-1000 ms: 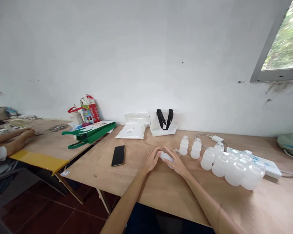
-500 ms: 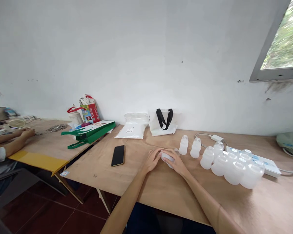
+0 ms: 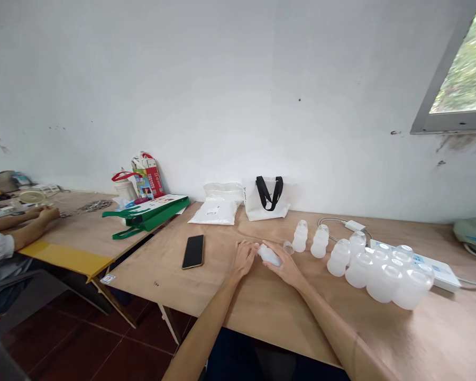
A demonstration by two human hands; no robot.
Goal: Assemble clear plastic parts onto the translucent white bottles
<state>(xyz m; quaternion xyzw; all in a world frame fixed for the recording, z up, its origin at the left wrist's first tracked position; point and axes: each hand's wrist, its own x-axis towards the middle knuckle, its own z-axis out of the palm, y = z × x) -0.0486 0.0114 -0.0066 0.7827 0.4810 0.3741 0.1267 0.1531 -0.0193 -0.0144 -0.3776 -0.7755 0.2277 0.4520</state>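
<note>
In the head view, the left hand [image 3: 244, 260] and right hand [image 3: 286, 269] form a pressed-together grip on a translucent plastic bottle [image 3: 269, 255], over the plywood desk [image 3: 262, 312]. A small clear cap [image 3: 288, 247] sits just beside the right hand, near a cluster of translucent bottles [image 3: 381, 278]; a smartphone [image 3: 193, 252] lies farther left.

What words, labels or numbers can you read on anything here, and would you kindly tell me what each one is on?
No text is sharp enough to quote.
Label on the white plastic packet: too small to read.
Printing on the red carton: too blurred to read.
Sticker on the table edge: too small to read.
Blue markings on the white panel: too small to read.
Translucent bottle: no text shows.
</note>
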